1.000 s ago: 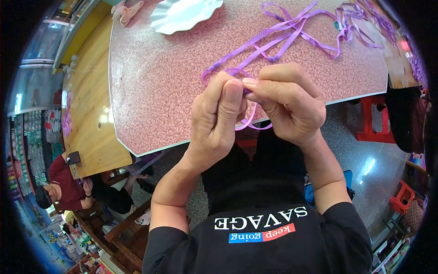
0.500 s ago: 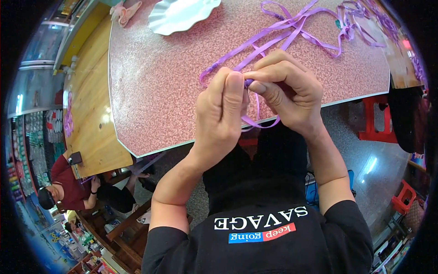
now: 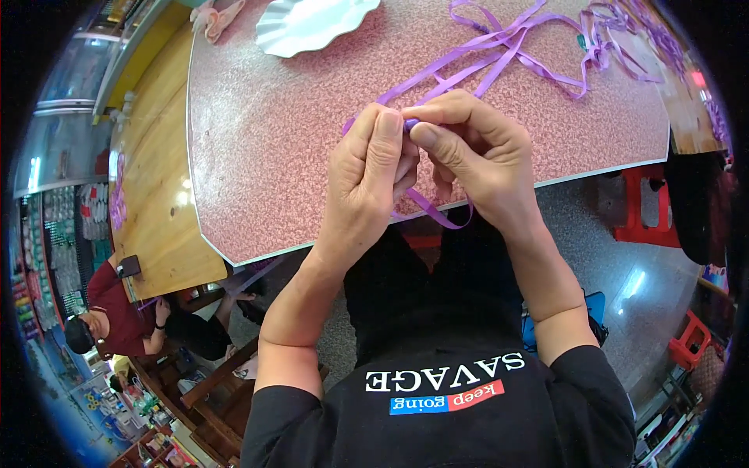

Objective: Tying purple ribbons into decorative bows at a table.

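Observation:
Purple ribbon [image 3: 511, 40] lies in long crossing strands on the pink speckled table [image 3: 257, 148] and runs toward my hands. A small, darker purple wound part of it [image 3: 410, 124] shows between my fingertips. My left hand [image 3: 365, 168] is closed on the ribbon, its thumb pressed against the forefinger. The right hand [image 3: 480, 156] pinches the same dark part between thumb and forefinger. Below the hands a loop of ribbon hangs past the table's near edge. What lies inside the left palm is hidden.
A white scalloped dish [image 3: 316, 23] stands at the far left, beside a pinkish cloth-like item [image 3: 216, 19]. More purple ribbon is heaped at the far right. A wooden table [image 3: 160, 187] adjoins on the left, where another person [image 3: 129, 324] sits. Red stools [image 3: 647, 207] stand on the right.
Both hands have shifted slightly left and toward the far side, still pinching the ribbon. The right fingers are now closer to the left hand, and the hanging loop has changed shape.

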A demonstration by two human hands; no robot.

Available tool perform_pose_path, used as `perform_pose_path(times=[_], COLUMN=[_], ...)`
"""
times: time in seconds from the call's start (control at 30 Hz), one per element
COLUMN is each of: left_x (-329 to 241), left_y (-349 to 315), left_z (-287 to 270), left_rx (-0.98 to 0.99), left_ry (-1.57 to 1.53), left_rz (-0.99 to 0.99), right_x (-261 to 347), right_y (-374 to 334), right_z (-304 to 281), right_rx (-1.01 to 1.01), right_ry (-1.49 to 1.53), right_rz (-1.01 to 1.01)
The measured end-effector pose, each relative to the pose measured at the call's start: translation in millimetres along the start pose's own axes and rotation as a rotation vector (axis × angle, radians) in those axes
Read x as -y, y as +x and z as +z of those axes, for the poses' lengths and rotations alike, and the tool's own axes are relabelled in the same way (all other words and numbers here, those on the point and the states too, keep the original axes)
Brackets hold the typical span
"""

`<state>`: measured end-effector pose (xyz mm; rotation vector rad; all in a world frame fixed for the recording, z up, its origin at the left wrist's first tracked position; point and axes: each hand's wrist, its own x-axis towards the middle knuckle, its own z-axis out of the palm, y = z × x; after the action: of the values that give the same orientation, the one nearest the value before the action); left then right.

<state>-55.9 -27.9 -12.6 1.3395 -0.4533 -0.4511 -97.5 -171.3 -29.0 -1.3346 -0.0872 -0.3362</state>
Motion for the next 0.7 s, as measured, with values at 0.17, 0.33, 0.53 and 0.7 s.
perform_pose_path(times=[0.17,0.33,0.53,0.7], left_x=[5,9,3,1], left_y=[-4,-8,-12,-11], left_z=[-4,-12,-13,-14], left_rx=[0.024,0.041,0.085,0.004], left_ry=[0.139,0.287,0.256,0.352], left_rz=[0.092,0.162,0.139,0.188], right_x=[3,3,-2,-3], right_y=[-4,-8,-6,-7], right_z=[-1,-2,-5,-8], right_rx=[-0.013,-0.024,0.025,0.061], right_ry=[0.124,0.105,-0.043,-0.218], right_rz=[0.212,0.236,-0.026,-0.166])
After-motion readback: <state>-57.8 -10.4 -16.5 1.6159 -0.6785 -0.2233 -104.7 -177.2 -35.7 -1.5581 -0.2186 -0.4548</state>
